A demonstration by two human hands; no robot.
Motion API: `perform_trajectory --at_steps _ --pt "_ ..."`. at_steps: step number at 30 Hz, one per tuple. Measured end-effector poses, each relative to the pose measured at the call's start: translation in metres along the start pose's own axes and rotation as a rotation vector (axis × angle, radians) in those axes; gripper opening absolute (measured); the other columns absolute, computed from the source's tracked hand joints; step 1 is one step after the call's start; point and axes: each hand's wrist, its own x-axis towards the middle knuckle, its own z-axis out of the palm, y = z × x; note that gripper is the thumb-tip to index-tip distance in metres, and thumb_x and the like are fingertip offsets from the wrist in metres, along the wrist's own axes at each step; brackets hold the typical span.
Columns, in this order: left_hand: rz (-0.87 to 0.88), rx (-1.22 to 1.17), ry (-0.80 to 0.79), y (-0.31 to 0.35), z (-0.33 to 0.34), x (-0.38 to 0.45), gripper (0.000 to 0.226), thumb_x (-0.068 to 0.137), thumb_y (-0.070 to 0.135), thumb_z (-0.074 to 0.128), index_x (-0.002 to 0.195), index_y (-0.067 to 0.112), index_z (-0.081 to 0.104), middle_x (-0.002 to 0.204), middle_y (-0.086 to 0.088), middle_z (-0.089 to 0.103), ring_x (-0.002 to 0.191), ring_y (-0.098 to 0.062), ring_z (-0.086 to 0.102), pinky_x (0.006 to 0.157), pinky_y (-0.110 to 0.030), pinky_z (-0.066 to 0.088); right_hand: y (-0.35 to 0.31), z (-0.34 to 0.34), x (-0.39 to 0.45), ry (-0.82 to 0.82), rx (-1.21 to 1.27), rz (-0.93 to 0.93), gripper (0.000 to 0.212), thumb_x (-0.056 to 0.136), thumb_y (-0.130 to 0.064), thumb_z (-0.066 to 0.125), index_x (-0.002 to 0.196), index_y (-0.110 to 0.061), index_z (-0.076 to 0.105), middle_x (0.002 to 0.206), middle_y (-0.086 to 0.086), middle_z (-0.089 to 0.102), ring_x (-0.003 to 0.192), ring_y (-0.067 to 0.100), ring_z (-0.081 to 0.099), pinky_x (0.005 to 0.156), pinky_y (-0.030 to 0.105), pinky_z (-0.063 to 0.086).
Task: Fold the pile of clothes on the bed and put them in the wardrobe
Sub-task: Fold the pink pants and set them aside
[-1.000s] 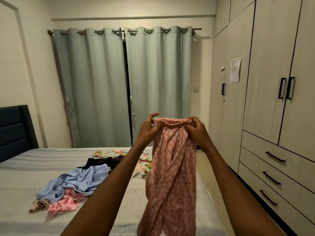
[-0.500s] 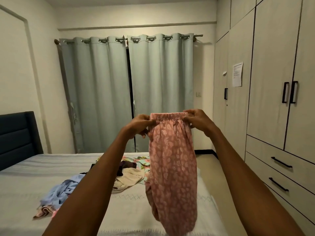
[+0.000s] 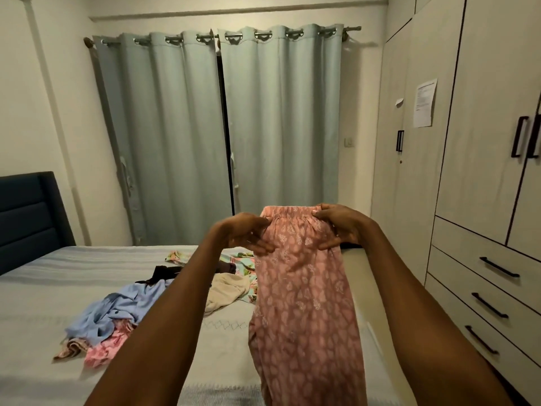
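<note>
Both hands are raised in front of the person, apart, each pinching one end of the elastic waistband of a pink patterned cotton garment [image 3: 304, 303]: the left hand [image 3: 248, 234] with its fingers partly spread at the left corner, the right hand [image 3: 336, 227] gripping the right corner. The garment hangs straight down over the near edge of the grey-white bed [image 3: 44, 288]. Behind the left forearm a loose pile of clothes [image 3: 123, 312] lies on the bed, blue, pink, cream and floral pieces. The pale wood wardrobe [image 3: 483, 142] stands closed at right, pale green curtains [image 3: 263, 127] ahead.
</note>
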Motion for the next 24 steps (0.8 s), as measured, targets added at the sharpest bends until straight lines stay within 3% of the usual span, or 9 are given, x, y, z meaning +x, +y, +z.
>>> perform_trajectory --at_steps 3,6,8,12,16,20,22,24 --pt "0.185 0.054 0.234 -0.024 0.009 0.049 0.022 0.103 0.025 0.051 0.106 0.005 0.06 0.098 -0.021 0.07 0.086 -0.032 0.068 0.083 -0.042 0.057 0.021 0.007 0.037 0.157 -0.014 -0.101 0.018 0.097 -0.023 0.055 0.106 -0.009 0.062 0.097 0.009 0.066 0.085 0.025 0.066 0.068 0.043 0.06" --pt "0.356 0.057 0.387 -0.036 0.015 0.079 0.014 0.101 0.024 0.055 0.104 0.011 0.059 0.094 -0.006 0.064 0.085 -0.019 0.06 0.074 -0.028 0.049 0.039 0.008 0.071 0.347 0.081 -0.336 0.023 0.075 -0.025 0.065 0.085 -0.004 0.067 0.078 0.011 0.06 0.075 0.024 0.055 0.067 0.042 0.048" --pt "0.466 0.045 0.448 -0.037 0.017 0.093 0.009 0.101 0.022 0.056 0.098 0.014 0.058 0.091 -0.002 0.062 0.081 -0.011 0.058 0.07 -0.024 0.047 0.046 0.005 0.091 0.377 0.162 -0.463 0.013 0.074 -0.024 0.064 0.071 -0.011 0.064 0.071 0.009 0.055 0.07 0.022 0.05 0.066 0.038 0.041" --pt "0.632 0.014 0.481 -0.036 0.016 0.104 0.007 0.097 0.018 0.056 0.098 0.012 0.061 0.092 -0.002 0.063 0.08 -0.005 0.058 0.074 -0.022 0.047 0.049 0.001 0.104 0.359 0.233 -0.626 0.017 0.088 -0.009 0.056 0.081 -0.002 0.07 0.078 0.014 0.065 0.076 0.025 0.062 0.07 0.035 0.051" --pt "0.63 0.042 0.478 -0.047 0.023 0.101 0.017 0.087 0.035 0.052 0.092 0.021 0.061 0.09 0.001 0.063 0.085 -0.011 0.058 0.079 -0.028 0.046 0.066 0.001 0.109 0.358 0.157 -0.654 0.019 0.086 -0.015 0.056 0.086 -0.007 0.074 0.081 0.011 0.07 0.079 0.022 0.066 0.07 0.029 0.055" --pt "0.539 0.049 0.471 -0.098 0.041 0.096 0.033 0.091 0.039 0.049 0.102 0.012 0.064 0.102 -0.012 0.067 0.096 -0.024 0.062 0.085 -0.038 0.05 0.117 0.006 0.095 0.319 -0.009 -0.579 0.025 0.089 -0.017 0.057 0.103 -0.008 0.076 0.091 0.006 0.075 0.085 0.019 0.069 0.073 0.031 0.056" --pt "0.473 0.084 0.469 -0.141 0.055 0.093 0.036 0.095 0.037 0.05 0.104 0.004 0.062 0.101 -0.019 0.066 0.089 -0.025 0.063 0.08 -0.043 0.051 0.162 0.011 0.082 0.315 -0.132 -0.505 0.024 0.092 -0.016 0.057 0.106 -0.008 0.075 0.09 0.006 0.075 0.081 0.017 0.067 0.072 0.039 0.055" --pt "0.375 0.163 0.451 -0.193 0.076 0.083 0.029 0.098 0.032 0.054 0.099 0.004 0.062 0.093 -0.016 0.068 0.08 -0.017 0.064 0.076 -0.039 0.052 0.213 0.021 0.059 0.323 -0.25 -0.392 0.025 0.09 -0.019 0.059 0.108 -0.008 0.073 0.096 0.005 0.074 0.088 0.018 0.067 0.078 0.04 0.056"
